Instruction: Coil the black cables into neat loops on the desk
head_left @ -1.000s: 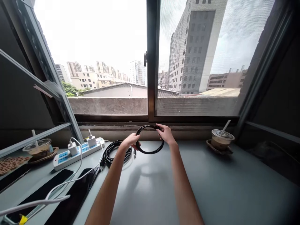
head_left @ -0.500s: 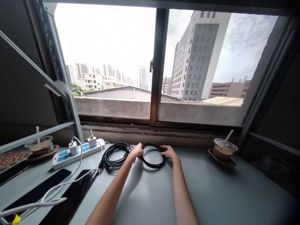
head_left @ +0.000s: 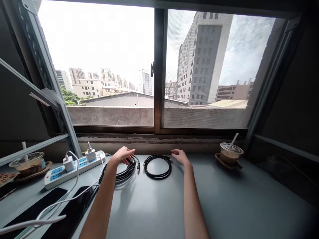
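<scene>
Two coiled black cables lie side by side on the grey table. My left hand [head_left: 123, 155] is over the larger cable coil [head_left: 126, 175], fingers stretched and apart; whether the fingertips touch it I cannot tell. A connector end [head_left: 138, 167] sticks out on the right side of that coil. The smaller cable coil [head_left: 158, 176] forms a neat ring on the tabletop, with no hand on it. Just right of this ring, my right hand [head_left: 181, 156] is raised, its fingers loosely bent and apart, holding nothing.
At left stand a white power strip [head_left: 96, 161] with chargers, a drink cup [head_left: 27, 164], black flat devices [head_left: 32, 207] and loose white cords [head_left: 53, 217]. Another drink cup [head_left: 230, 154] sits on a brown holder at right. A window and metal frame close off the back.
Both hands have let go of the smaller coil, which now rests on the table. My left hand has moved left over the larger coil. The view has shifted slightly right.
</scene>
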`<state>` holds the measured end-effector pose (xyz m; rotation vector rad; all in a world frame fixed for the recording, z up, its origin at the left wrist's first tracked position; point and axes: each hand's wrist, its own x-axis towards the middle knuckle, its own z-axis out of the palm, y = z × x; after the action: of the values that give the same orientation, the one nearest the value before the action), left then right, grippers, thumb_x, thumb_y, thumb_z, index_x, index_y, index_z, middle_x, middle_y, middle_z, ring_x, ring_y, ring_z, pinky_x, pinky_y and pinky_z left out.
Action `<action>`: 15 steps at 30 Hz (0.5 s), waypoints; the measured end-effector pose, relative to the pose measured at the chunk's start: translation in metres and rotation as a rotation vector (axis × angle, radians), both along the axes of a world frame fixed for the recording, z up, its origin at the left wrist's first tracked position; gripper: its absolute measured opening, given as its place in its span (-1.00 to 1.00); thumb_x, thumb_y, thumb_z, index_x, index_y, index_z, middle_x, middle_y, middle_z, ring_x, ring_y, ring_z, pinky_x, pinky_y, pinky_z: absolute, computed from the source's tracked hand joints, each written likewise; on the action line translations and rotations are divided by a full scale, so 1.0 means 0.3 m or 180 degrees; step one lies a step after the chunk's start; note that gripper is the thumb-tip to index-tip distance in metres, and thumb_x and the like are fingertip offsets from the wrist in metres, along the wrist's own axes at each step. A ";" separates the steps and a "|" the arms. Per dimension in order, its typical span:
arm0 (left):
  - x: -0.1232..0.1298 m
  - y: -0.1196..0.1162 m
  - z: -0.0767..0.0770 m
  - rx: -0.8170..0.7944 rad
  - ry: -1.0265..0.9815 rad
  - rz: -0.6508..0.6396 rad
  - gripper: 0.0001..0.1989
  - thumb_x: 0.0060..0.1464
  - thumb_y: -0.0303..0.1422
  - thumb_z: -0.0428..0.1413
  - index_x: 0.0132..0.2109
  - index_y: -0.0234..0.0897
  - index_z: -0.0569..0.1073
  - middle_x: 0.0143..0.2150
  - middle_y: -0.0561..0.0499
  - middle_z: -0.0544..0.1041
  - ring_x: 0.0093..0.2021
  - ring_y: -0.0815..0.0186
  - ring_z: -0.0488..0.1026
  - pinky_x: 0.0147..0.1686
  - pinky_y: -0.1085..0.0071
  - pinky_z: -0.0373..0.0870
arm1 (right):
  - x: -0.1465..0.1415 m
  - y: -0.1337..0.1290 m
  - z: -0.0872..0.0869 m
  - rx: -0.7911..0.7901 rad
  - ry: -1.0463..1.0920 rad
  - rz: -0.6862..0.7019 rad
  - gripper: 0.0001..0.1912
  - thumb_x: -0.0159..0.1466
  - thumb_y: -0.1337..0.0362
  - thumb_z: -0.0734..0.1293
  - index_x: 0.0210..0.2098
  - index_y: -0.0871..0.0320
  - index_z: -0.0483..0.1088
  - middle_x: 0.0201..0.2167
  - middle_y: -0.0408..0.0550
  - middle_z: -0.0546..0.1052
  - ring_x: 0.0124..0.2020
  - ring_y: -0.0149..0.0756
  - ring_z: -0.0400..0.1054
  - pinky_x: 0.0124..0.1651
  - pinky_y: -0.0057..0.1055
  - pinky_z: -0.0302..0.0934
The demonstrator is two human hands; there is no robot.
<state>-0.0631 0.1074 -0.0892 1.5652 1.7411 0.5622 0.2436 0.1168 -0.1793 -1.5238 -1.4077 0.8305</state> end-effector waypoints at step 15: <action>-0.063 -0.008 -0.038 0.0120 -0.0650 0.0749 -0.74 -0.04 -0.27 0.15 -0.48 -0.44 0.48 -0.65 -0.10 0.48 -0.74 0.28 0.36 -0.60 0.44 0.21 | 0.136 -0.369 0.430 0.2257 0.0256 -0.0846 -0.69 0.14 0.13 0.28 -0.20 0.13 0.47 -0.35 -0.03 0.51 -0.46 -0.36 0.36 -0.37 -0.36 0.24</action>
<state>-0.0819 0.1051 -0.1007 1.2855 1.7753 0.8445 0.2845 0.0060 -0.0502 -1.0710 -1.2207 0.1825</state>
